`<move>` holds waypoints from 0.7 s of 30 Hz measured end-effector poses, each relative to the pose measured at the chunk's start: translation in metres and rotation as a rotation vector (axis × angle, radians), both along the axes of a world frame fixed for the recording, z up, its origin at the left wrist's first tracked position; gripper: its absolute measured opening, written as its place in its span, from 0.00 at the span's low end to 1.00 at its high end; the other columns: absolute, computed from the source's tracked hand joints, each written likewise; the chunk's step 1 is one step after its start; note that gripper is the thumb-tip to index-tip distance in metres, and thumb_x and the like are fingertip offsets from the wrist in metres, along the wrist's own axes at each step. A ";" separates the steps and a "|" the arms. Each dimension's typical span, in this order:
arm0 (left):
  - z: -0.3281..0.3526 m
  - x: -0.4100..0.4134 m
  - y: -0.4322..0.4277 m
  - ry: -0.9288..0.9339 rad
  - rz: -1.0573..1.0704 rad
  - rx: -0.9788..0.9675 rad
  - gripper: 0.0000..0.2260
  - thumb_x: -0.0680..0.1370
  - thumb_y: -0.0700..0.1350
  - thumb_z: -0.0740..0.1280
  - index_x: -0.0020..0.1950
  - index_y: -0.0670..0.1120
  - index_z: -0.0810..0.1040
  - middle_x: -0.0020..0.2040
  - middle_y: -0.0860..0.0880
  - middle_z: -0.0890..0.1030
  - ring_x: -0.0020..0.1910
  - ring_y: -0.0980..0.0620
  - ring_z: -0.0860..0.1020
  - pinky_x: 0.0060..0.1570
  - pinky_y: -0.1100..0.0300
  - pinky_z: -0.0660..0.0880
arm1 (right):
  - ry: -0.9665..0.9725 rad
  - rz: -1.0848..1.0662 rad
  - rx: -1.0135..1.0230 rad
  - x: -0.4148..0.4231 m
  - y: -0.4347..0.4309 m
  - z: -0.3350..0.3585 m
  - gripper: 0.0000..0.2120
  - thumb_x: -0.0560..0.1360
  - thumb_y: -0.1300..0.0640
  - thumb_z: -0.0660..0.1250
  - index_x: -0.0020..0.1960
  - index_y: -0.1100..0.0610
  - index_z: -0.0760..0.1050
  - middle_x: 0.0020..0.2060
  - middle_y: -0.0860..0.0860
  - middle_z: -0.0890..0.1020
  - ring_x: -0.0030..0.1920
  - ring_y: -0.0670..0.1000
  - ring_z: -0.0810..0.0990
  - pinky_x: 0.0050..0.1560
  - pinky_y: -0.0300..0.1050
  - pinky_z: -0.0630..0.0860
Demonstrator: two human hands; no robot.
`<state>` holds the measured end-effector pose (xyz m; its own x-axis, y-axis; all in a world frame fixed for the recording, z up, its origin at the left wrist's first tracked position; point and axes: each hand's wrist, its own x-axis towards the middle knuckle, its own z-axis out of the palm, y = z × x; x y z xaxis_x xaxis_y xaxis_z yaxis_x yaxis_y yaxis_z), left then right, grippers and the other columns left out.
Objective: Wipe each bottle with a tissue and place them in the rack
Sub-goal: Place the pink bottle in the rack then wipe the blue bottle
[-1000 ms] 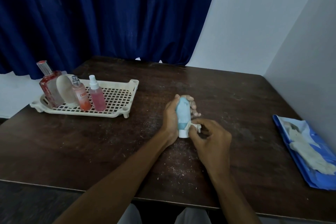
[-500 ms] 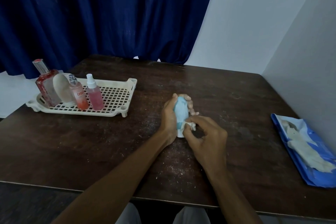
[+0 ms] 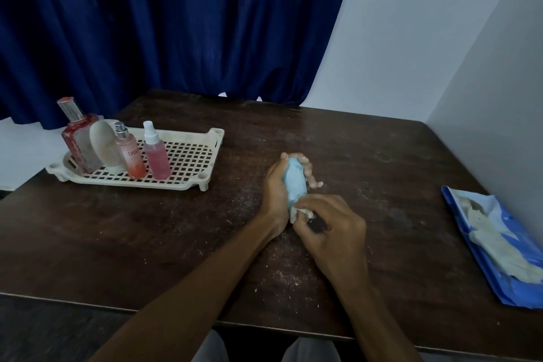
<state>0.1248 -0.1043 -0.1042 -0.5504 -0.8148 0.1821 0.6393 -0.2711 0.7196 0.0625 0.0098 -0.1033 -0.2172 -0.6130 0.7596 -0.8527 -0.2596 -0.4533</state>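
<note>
Item: blue bottle (image 3: 295, 182), frame centre, well right of the rack (image 3: 164, 184). Your left hand (image 3: 274, 194): grip wraps its body. Your right hand (image 3: 332, 229): grip pinches a tissue (image 3: 302, 210) against its lower end. Probably light, smooth, slippery plastic; hold mid-body.

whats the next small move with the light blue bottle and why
Probably slide the crumpled white tissue up the pale blue plastic bottle: the right hand pinches it only at the bottle's lower end, while the left hand grips the body.
</note>
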 end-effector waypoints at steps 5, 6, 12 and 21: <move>-0.002 -0.003 -0.002 0.006 0.014 -0.025 0.17 0.83 0.53 0.53 0.47 0.42 0.73 0.37 0.46 0.74 0.32 0.51 0.74 0.44 0.54 0.79 | -0.056 -0.075 -0.015 -0.002 -0.003 0.002 0.11 0.67 0.71 0.76 0.45 0.59 0.85 0.44 0.48 0.86 0.47 0.47 0.83 0.50 0.32 0.76; -0.002 -0.003 -0.002 0.006 0.011 -0.022 0.17 0.84 0.53 0.53 0.47 0.42 0.73 0.37 0.46 0.73 0.32 0.51 0.74 0.45 0.54 0.78 | -0.041 -0.057 -0.016 -0.001 -0.005 0.002 0.10 0.67 0.70 0.77 0.46 0.59 0.85 0.44 0.49 0.86 0.47 0.47 0.83 0.51 0.33 0.76; -0.003 -0.002 -0.004 0.005 0.032 0.002 0.16 0.83 0.52 0.54 0.46 0.43 0.74 0.37 0.47 0.74 0.33 0.51 0.74 0.46 0.54 0.78 | 0.014 0.003 0.016 0.000 0.001 -0.001 0.11 0.66 0.70 0.76 0.45 0.59 0.85 0.45 0.49 0.86 0.48 0.48 0.82 0.51 0.35 0.77; -0.004 -0.002 -0.003 0.005 0.045 -0.020 0.15 0.82 0.54 0.56 0.48 0.43 0.73 0.38 0.47 0.74 0.35 0.52 0.76 0.46 0.54 0.79 | 0.035 0.039 0.020 0.005 -0.004 0.002 0.08 0.68 0.68 0.76 0.46 0.59 0.85 0.45 0.50 0.85 0.47 0.49 0.81 0.53 0.30 0.73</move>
